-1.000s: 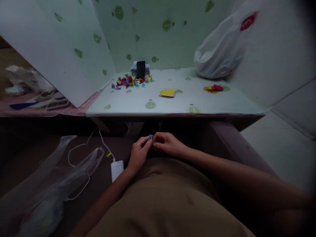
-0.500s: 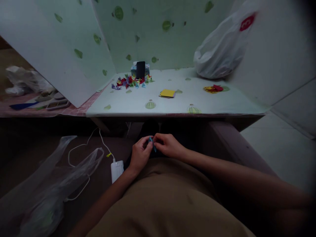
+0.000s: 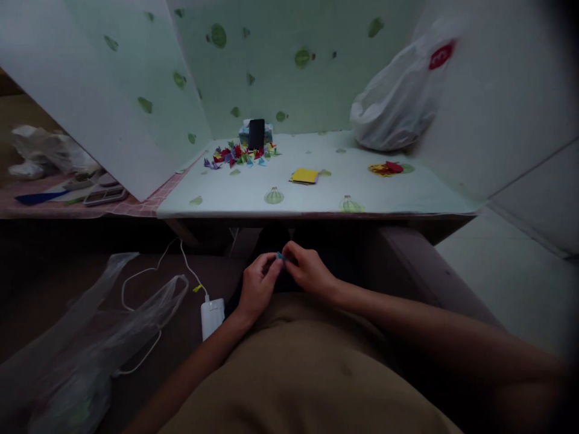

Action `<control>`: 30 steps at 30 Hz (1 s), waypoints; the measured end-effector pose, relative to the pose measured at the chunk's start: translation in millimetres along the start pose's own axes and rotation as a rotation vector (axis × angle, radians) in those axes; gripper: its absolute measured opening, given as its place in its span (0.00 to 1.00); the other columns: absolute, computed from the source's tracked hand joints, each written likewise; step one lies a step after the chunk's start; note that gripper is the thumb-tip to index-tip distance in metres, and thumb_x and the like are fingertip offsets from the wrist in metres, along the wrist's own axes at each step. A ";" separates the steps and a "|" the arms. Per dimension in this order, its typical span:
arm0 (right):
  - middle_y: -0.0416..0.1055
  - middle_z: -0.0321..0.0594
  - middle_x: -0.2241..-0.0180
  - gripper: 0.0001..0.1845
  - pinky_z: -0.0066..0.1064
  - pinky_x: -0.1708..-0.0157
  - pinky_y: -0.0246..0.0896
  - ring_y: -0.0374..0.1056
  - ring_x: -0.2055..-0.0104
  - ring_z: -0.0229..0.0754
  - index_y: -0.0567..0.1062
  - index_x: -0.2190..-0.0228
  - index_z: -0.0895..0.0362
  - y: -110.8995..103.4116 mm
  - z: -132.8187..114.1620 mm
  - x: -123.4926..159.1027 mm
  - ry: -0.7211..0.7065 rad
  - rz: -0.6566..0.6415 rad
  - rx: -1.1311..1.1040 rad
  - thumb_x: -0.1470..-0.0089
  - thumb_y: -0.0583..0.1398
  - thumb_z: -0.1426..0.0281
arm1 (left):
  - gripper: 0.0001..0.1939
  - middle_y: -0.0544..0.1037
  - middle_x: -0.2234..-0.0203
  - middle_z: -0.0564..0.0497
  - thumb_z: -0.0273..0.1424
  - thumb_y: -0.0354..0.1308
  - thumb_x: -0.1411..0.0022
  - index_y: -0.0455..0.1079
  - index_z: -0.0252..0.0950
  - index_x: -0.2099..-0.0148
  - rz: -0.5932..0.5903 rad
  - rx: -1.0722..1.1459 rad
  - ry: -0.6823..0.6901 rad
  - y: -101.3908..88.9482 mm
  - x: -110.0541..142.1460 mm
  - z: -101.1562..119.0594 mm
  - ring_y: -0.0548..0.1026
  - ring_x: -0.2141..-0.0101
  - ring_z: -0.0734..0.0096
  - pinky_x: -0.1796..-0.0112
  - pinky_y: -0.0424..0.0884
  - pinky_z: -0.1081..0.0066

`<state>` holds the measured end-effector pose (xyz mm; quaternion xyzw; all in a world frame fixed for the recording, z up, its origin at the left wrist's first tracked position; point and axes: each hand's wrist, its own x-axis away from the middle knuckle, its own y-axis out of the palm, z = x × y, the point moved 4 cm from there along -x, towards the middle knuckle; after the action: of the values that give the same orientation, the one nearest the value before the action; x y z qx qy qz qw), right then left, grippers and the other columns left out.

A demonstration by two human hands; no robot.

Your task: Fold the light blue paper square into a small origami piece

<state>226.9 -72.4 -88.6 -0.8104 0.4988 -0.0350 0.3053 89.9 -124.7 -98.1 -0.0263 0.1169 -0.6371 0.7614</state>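
Fingertips (image 3: 277, 261) of both hands pinch nearly closed on small blue paper (image 3: 281, 257).

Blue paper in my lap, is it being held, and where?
Yes, the blue paper is pinched between the fingertips of both hands; which fold they grip is too small to tell.

both forearms angle inward, the left hand (image 3: 259, 286) and right hand (image 3: 311, 271) meeting with fingers bent.

Folded paper (image 3: 280, 257): blue | paper stack (image 3: 304, 176): yellow top | table cover (image 3: 235, 196): pale, green balloon print
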 end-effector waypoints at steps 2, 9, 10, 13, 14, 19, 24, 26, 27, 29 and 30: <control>0.68 0.34 0.74 0.04 0.28 0.70 0.55 0.63 0.71 0.37 0.67 0.69 0.55 -1.8 -0.4 -1.4 0.003 0.009 -0.089 0.46 0.56 0.75 | 0.18 0.81 0.63 0.45 0.44 0.54 0.34 0.76 0.35 0.56 -0.016 0.191 -0.077 0.4 -1.3 -5.9 0.79 0.64 0.64 0.60 0.74 0.65; 0.68 0.32 0.75 0.04 0.27 0.72 0.58 0.64 0.73 0.36 0.68 0.69 0.55 -0.5 1.3 -4.9 0.072 -0.019 -0.322 0.49 0.56 0.75 | 0.13 0.78 0.70 0.51 0.39 0.66 0.44 0.76 0.34 0.62 0.050 0.408 -0.207 0.9 -4.7 -16.2 0.75 0.72 0.73 0.66 0.73 0.70; 0.68 0.32 0.75 0.05 0.27 0.73 0.58 0.65 0.73 0.36 0.68 0.69 0.55 0.6 2.2 -4.7 0.080 -0.025 -0.332 0.51 0.56 0.75 | 0.12 0.78 0.71 0.51 0.38 0.66 0.44 0.76 0.34 0.63 0.054 0.397 -0.201 0.7 -4.7 -15.6 0.74 0.72 0.73 0.66 0.72 0.70; 0.68 0.32 0.76 0.04 0.27 0.74 0.58 0.65 0.74 0.37 0.68 0.70 0.55 4.1 4.7 -4.3 0.101 -0.044 -0.387 0.52 0.56 0.75 | 0.12 0.77 0.73 0.52 0.38 0.66 0.45 0.76 0.34 0.64 0.039 0.363 -0.193 0.7 -4.1 -13.4 0.73 0.73 0.74 0.67 0.71 0.70; 0.68 0.32 0.77 0.03 0.27 0.75 0.58 0.65 0.75 0.37 0.68 0.70 0.55 5.1 5.4 -4.5 0.110 -0.050 -0.416 0.52 0.57 0.74 | 0.12 0.77 0.73 0.52 0.38 0.66 0.45 0.76 0.34 0.64 0.033 0.362 -0.195 0.7 -3.9 -12.8 0.73 0.74 0.74 0.67 0.71 0.71; 0.66 0.32 0.77 0.02 0.27 0.74 0.57 0.63 0.75 0.36 0.67 0.73 0.56 4.7 5.5 -6.6 0.121 -0.070 -0.454 0.51 0.58 0.72 | 0.11 0.76 0.74 0.54 0.37 0.67 0.46 0.75 0.35 0.64 0.034 0.366 -0.184 -0.4 -3.1 -9.3 0.72 0.74 0.75 0.68 0.70 0.71; 0.68 0.34 0.72 0.01 0.28 0.68 0.58 0.63 0.68 0.37 0.70 0.73 0.56 -3.3 -0.5 -7.4 0.039 -0.019 -0.344 0.51 0.59 0.72 | 0.10 0.75 0.76 0.54 0.37 0.65 0.44 0.74 0.35 0.65 0.044 0.271 -0.122 -3.4 -3.2 -3.2 0.71 0.74 0.74 0.68 0.67 0.72; 0.68 0.35 0.72 0.02 0.29 0.67 0.59 0.63 0.68 0.38 0.71 0.72 0.57 -3.4 -1.2 -7.2 0.048 -0.035 -0.388 0.51 0.59 0.71 | 0.10 0.74 0.77 0.54 0.37 0.65 0.44 0.74 0.35 0.65 0.056 0.249 -0.111 -4.9 -3.4 -2.2 0.71 0.74 0.73 0.69 0.67 0.72; 0.68 0.35 0.72 0.02 0.29 0.67 0.59 0.63 0.68 0.37 0.71 0.72 0.57 -2.8 -1.2 -7.1 0.056 -0.049 -0.414 0.50 0.59 0.71 | 0.11 0.74 0.77 0.54 0.37 0.65 0.44 0.74 0.35 0.65 0.062 0.241 -0.108 -5.5 -3.5 -2.1 0.71 0.74 0.73 0.69 0.66 0.71; 0.68 0.34 0.72 0.02 0.29 0.67 0.59 0.63 0.69 0.37 0.71 0.73 0.57 -1.5 -0.9 -7.1 0.069 -0.065 -0.434 0.51 0.59 0.70 | 0.10 0.74 0.77 0.55 0.37 0.64 0.44 0.74 0.35 0.65 0.071 0.229 -0.100 -6.3 -3.4 -1.8 0.70 0.74 0.73 0.69 0.66 0.71; 0.68 0.34 0.72 0.02 0.29 0.67 0.59 0.63 0.69 0.37 0.71 0.73 0.57 -0.9 -0.7 -7.1 0.070 -0.068 -0.430 0.51 0.59 0.70 | 0.10 0.74 0.77 0.55 0.37 0.64 0.44 0.74 0.35 0.65 0.072 0.227 -0.094 -6.3 -3.3 -1.6 0.70 0.74 0.73 0.69 0.66 0.72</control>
<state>223.8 -66.5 -85.8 -0.8714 0.4776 0.0336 0.1066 82.9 -122.5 -98.0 0.0343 0.0093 -0.6167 0.7864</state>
